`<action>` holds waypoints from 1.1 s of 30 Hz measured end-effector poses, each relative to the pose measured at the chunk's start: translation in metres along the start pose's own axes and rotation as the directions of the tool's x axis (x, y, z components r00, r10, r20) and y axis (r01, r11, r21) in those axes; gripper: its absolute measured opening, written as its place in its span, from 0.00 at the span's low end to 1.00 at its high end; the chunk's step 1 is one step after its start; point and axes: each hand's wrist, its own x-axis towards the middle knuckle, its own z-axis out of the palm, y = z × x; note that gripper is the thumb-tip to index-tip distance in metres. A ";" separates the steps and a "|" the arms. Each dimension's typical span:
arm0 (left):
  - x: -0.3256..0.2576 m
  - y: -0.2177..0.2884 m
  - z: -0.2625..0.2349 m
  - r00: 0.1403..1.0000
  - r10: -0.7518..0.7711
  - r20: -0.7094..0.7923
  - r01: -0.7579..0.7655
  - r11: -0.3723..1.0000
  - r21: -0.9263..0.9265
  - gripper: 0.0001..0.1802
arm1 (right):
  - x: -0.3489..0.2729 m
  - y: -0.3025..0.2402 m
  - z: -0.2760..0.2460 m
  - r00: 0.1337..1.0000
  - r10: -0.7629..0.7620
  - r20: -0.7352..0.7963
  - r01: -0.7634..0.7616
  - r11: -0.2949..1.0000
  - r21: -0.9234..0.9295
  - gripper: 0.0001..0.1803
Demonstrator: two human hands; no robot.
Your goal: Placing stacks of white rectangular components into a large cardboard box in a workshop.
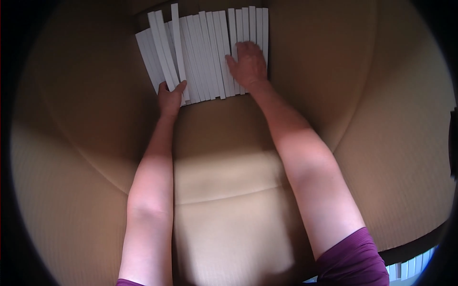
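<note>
The picture is dim and soft, bright only near the lower middle; fisheye edges bend and darken.

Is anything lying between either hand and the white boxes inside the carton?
Nothing visible does. The left hand already grips the near end of one tilted white box, and the right hand lies flat on the row of white boxes.

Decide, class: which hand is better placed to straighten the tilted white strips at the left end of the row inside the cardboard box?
Left. The left hand already pinches the lower ends of the tilted white strips, while the right hand lies flat on the upright strips at the right end, probably steadying them.
</note>
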 end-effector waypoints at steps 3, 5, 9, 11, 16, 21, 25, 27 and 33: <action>0.001 -0.005 -0.004 0.999 0.020 -0.045 -0.017 0.998 0.059 0.39 | 0.020 0.008 -0.011 0.984 -0.075 -0.162 0.068 0.997 -0.048 0.24; 0.002 -0.010 -0.004 0.994 0.064 -0.084 -0.055 0.993 0.107 0.40 | 0.028 0.010 -0.015 0.971 -0.089 -0.222 0.082 0.996 -0.042 0.27; -0.007 -0.001 -0.001 0.990 0.075 -0.121 -0.058 0.989 0.134 0.41 | 0.029 0.009 -0.015 0.980 -0.027 -0.199 0.033 0.999 0.027 0.28; -0.012 0.007 0.000 0.992 0.069 -0.107 -0.055 0.989 0.135 0.41 | 0.023 0.003 -0.015 0.996 0.004 -0.091 0.005 0.996 0.094 0.26; -0.017 0.007 0.002 0.974 0.122 -0.193 -0.062 0.956 0.287 0.41 | 0.012 -0.025 0.006 0.992 0.048 0.117 -0.074 0.972 0.225 0.25; -0.023 0.019 0.008 0.932 0.281 -0.228 -0.127 0.844 0.522 0.40 | 0.006 -0.023 0.020 0.982 0.108 0.153 -0.135 0.976 0.173 0.22; -0.032 0.040 0.009 0.969 0.150 -0.198 -0.022 0.844 0.535 0.41 | -0.015 -0.016 0.036 0.928 0.145 0.344 -0.163 0.986 0.025 0.19; -0.034 0.041 0.009 0.963 0.175 -0.205 -0.033 0.831 0.555 0.40 | -0.021 -0.012 0.045 0.916 0.165 0.366 -0.176 0.984 -0.001 0.18; -0.033 0.041 0.005 0.975 0.161 -0.151 -0.039 0.800 0.599 0.39 | -0.035 -0.006 0.064 0.864 0.226 0.450 -0.223 0.973 -0.060 0.16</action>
